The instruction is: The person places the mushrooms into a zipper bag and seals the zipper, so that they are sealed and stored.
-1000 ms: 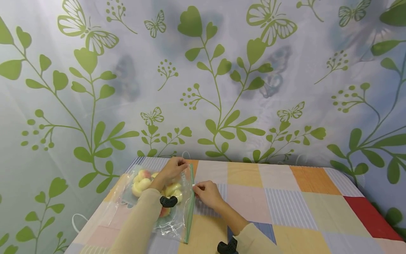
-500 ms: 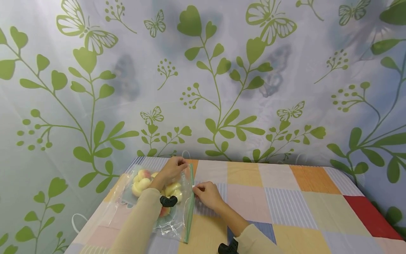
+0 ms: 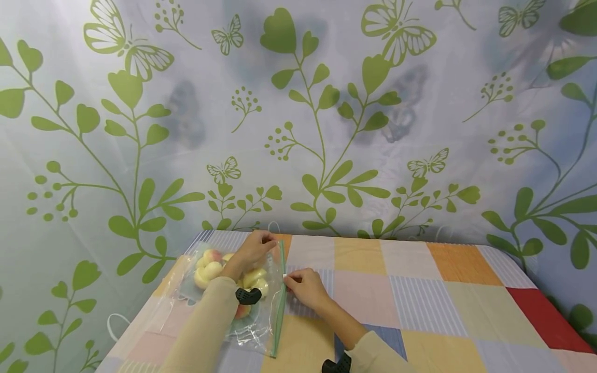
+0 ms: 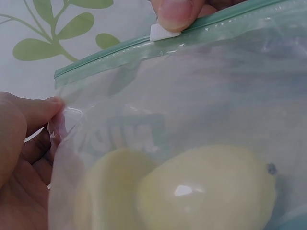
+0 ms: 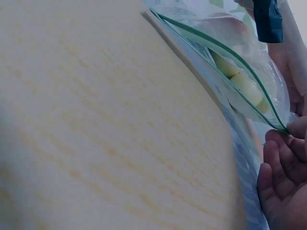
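Observation:
A clear zip bag [image 3: 254, 329] with a green zipper strip [image 3: 279, 316] lies on the table's left part. Inside it are several pale yellow fruits [image 4: 206, 187], some blushed red. My left hand [image 3: 254, 247] pinches the bag's far side edge just below the strip. At the strip, my right hand [image 3: 308, 287] pinches a white slider [image 4: 163, 32] between thumb and fingers. The right wrist view shows the zipper lips [image 5: 240, 62] parted on the near side of my right hand [image 5: 288, 177]. My left forearm covers part of the fruit.
A patchwork cloth [image 3: 424, 300] covers the table and stretches away to the right. Behind it hangs a curtain [image 3: 298, 129] printed with leaves and butterflies. A white cord loop [image 3: 114, 324] shows by the table's left edge.
My right hand and the white slider have shifted very slightly along the strip toward the near end. My left hand stays put on the bag's edge.

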### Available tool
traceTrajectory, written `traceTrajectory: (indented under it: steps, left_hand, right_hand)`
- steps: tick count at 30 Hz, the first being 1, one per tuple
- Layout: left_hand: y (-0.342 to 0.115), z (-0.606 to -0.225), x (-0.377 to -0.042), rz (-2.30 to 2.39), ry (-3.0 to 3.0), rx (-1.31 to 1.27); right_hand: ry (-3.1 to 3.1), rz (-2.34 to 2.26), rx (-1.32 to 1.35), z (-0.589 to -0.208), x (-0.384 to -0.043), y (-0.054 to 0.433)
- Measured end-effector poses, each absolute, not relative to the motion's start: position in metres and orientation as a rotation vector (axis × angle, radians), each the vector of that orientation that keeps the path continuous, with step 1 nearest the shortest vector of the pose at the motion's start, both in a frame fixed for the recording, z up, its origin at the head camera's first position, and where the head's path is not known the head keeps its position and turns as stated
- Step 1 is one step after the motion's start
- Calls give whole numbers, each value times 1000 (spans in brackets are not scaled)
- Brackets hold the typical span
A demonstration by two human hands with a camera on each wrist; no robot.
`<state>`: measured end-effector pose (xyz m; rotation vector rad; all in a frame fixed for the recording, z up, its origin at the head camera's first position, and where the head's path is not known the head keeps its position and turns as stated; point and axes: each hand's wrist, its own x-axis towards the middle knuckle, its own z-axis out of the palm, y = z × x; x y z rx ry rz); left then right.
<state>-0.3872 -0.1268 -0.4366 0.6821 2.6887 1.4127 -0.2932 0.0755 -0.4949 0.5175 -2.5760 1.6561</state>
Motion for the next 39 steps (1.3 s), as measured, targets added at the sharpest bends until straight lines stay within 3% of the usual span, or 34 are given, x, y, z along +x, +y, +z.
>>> traceTrajectory:
  steps: [39]
  left_hand:
    - [-129, -436, -387, 1406, 2698, 685]
  right_hand:
    - [-2591, 1615, 529, -496, -284, 74]
